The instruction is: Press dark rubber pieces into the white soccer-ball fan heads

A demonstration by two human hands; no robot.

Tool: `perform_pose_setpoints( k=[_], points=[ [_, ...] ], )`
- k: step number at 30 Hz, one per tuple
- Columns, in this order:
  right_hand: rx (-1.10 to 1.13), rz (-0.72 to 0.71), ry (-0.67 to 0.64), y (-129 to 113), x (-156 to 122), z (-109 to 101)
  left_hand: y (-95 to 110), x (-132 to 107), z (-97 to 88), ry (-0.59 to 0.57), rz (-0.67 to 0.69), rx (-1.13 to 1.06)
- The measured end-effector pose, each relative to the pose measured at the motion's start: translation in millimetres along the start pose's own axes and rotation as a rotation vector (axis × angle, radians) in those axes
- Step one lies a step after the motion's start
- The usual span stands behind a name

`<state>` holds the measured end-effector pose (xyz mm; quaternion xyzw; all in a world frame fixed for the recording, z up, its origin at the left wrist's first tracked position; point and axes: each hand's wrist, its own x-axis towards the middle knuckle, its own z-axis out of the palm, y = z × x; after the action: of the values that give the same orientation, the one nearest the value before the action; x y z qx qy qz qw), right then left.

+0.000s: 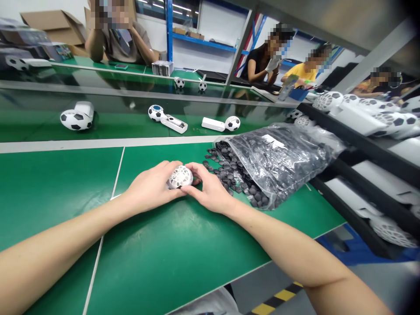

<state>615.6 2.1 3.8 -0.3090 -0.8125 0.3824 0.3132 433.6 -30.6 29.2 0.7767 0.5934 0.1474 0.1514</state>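
Observation:
Between my hands, low over the green tabletop (pixel 170 253), is a white football-patterned fan head (pixel 180 176) with an open lattice front. My left hand (pixel 155 183) wraps its left side, thumb along the lower edge. On the other side my right hand (pixel 208 186) curls its fingers and thumb around the rim. The palms hide the fan's handle, if there is one. Just right of my right hand, small black pieces (pixel 229 173) spill from a clear plastic bag (pixel 278 153).
A dark green belt beyond the white strip carries football fans (pixel 77 119), including one with an open handle (pixel 173 124). Black racks (pixel 361 127) of white fans crowd the right side. Several people sit across the line, near a small stack of boxes (pixel 162 68).

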Motion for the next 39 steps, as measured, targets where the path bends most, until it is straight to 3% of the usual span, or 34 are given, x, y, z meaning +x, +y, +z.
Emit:
perform_pose_setpoints(
  k=[3, 5, 7, 10, 14, 22, 25, 29, 33, 36, 39],
  points=[
    [-0.051, 0.054, 0.103, 11, 10, -16, -2, 1, -1.6, -0.042, -0.010, -0.033],
    [-0.225, 0.073, 0.262, 23, 16, -32, -5, 2, -3.3, -0.074, -0.021, -0.031],
    [-0.434, 0.071, 0.335, 36, 20, -45, -9, 4, -5.2, -0.093, -0.008, 0.009],
    [-0.655, 0.086, 0.236, 46, 21, -53, -14, 5, -7.9, -0.088, 0.084, 0.093],
    [-0.810, 0.114, 0.070, 40, 19, -48, -15, 4, -9.0, -0.077, 0.146, 0.182],
    [-1.054, 0.113, -0.007, 25, 19, -44, -19, 6, -5.2, -0.075, 0.189, 0.182],
    [-0.972, 0.105, 0.058, 28, 17, -45, -20, 6, -3.6, -0.055, 0.181, 0.169],
    [-0.545, 0.016, 0.142, 21, 12, -45, -20, 6, -2.7, -0.055, 0.161, 0.184],
    [-0.160, -0.105, 0.069, 3, 4, -36, -17, 5, -5.2, -0.100, 0.150, 0.176],
    [-0.069, -0.186, 0.008, -5, 0, -26, -12, 4, -6.6, -0.155, 0.144, 0.120],
    [-0.058, -0.172, 0.007, -7, -1, -17, -8, 4, -5.1, -0.142, 0.103, 0.068]
  ],
)
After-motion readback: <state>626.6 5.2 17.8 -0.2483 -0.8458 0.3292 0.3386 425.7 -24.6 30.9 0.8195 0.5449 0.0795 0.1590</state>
